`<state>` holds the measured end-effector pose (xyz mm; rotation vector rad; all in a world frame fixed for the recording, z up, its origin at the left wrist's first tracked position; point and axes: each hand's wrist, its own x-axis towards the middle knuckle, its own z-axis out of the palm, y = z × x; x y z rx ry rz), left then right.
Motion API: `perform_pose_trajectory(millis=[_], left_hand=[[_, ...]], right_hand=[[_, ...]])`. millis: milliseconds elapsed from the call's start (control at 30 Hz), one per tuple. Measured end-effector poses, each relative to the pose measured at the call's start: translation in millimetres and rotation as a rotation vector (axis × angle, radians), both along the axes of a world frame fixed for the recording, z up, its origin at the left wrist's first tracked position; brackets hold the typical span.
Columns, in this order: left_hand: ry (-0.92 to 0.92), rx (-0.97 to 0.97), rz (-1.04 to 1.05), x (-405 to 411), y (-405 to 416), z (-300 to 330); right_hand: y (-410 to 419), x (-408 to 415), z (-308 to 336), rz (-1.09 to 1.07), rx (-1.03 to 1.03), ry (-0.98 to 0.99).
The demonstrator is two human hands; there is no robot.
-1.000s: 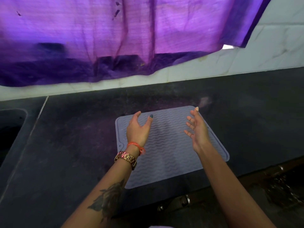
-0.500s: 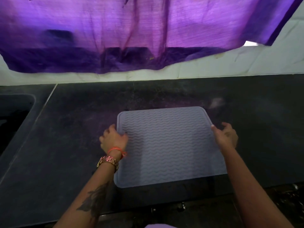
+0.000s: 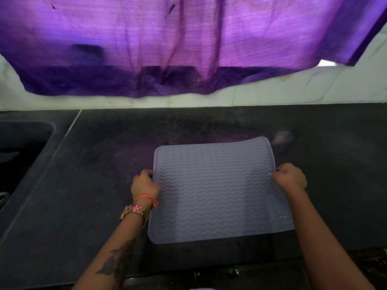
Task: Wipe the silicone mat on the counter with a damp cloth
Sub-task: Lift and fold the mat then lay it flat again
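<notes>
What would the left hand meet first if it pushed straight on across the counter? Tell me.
The left hand points right and already grips the silicone mat at its edge; beyond that, probably the right hand.

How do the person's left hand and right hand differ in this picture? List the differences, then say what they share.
1. The left hand grips the left edge of the mat; the right hand grips its right edge.
2. The left wrist wears a watch and an orange thread; the right wrist is bare.
3. The left forearm has a tattoo; the right forearm shows none.

Both have fingers curled round the mat's sides.
</notes>
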<state>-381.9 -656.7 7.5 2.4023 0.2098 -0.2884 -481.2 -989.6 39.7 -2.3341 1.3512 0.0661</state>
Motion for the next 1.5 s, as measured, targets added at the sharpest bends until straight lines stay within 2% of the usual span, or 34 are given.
perform_pose_trajectory(millis=[100, 267, 400, 567, 933, 1200, 1500], left_hand=[[-0.020, -0.014, 0.006, -0.6, -0.3, -1.3], [-0.037, -0.026, -0.026, 0.7, 2.4, -3.6], [-0.059, -0.074, -0.017, 0.0, 6.7, -4.1], [-0.083, -0.086, -0.041, -1.1, 10.4, -4.1], [-0.054, -0.058, -0.078, 2.4, 16.0, 0.0], [-0.023, -0.107, -0.031, 7.6, 22.0, 2.0], [0.012, -0.084, -0.042, 9.6, 23.9, 0.3]], right_hand=[[6.1, 6.1, 14.2, 0.016, 0.035, -0.054], [34.6, 25.0, 22.2, 0.018, 0.292, -0.355], [78.3, 43.7, 25.9, 0.077, 0.516, -0.358], [133.8, 58.8, 18.7, 0.161, 0.655, -0.364], [220.5, 89.6, -6.9, 0.245, 0.721, -0.365], [265.9, 95.5, -21.9, 0.380, 0.696, -0.244], [275.3, 84.6, -36.3, 0.348, 0.732, -0.363]])
